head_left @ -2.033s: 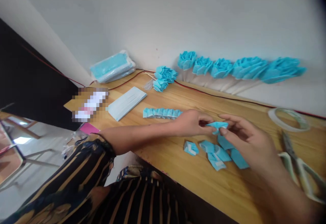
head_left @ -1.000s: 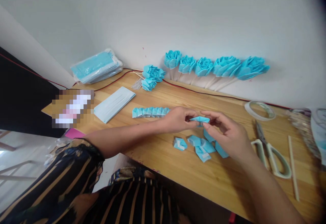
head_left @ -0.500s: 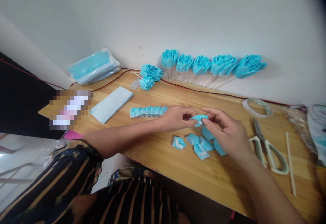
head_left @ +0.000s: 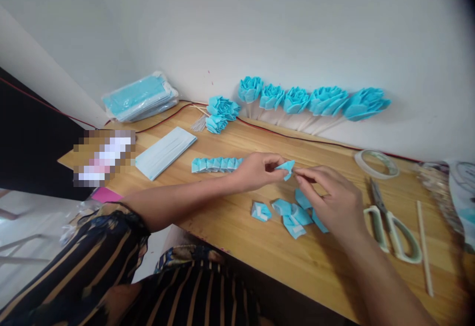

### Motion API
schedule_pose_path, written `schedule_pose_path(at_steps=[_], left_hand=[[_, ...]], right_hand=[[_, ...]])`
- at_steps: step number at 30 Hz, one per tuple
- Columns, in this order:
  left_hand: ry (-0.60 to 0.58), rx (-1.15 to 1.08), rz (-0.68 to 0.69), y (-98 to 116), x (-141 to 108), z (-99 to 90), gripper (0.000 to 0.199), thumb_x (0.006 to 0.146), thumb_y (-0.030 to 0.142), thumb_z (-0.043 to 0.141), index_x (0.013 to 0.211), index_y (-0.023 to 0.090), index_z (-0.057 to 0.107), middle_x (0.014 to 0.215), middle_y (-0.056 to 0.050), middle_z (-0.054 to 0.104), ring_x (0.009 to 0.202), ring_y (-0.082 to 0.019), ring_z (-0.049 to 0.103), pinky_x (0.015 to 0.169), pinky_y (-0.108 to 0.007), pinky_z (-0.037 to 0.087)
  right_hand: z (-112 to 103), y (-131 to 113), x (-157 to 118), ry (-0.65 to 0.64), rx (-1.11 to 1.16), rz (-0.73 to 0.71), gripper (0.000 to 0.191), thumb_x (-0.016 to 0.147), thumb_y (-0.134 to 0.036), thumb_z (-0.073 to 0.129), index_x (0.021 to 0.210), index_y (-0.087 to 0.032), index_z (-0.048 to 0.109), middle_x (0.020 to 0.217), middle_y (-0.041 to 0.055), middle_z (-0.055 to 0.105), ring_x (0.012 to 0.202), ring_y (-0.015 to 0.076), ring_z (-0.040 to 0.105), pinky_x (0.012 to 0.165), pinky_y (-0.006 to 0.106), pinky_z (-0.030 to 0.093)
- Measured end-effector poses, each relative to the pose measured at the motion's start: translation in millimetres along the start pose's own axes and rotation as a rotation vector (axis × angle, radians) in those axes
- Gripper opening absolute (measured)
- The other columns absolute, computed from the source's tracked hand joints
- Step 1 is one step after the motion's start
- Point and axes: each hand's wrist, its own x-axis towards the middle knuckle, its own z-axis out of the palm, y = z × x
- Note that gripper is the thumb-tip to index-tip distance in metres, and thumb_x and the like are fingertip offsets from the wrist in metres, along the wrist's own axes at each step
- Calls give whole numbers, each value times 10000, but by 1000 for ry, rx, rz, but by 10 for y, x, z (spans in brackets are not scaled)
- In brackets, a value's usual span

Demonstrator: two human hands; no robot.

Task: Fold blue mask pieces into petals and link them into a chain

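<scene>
Scissors (head_left: 384,211) lie near our right hand (head_left: 336,197), which with our left hand (head_left: 255,171) pinches one folded blue piece (head_left: 287,166).

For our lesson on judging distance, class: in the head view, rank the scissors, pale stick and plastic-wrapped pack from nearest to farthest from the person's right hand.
From the right hand:
1. Scissors: just to its right.
2. Pale stick: right, beyond the scissors.
3. Plastic-wrapped pack: far left, at the back.
</scene>
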Motion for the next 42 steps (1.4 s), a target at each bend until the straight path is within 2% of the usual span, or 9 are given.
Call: schedule_pose_path(at_steps=[15,42], left_hand=[[-52,18,-47,38,-12,-5,165,817,277,601,740,134,631,667,35,535,634,-67,412,603,-202,336],[-56,6,-3,-30,-13,4,200,814,311,618,757,124,660,653,29,526,621,-69,409,582,-207,324]], right_hand=[[13,-6,5,-62,91,74,154,917,-254,564,905,-297,712,850,18,745,781,213,701,723,375,532],[20,65,-20,-45,94,24,115,912,-221,594,903,-267,699,851,-1,742,753,168,691,697,300,525]])
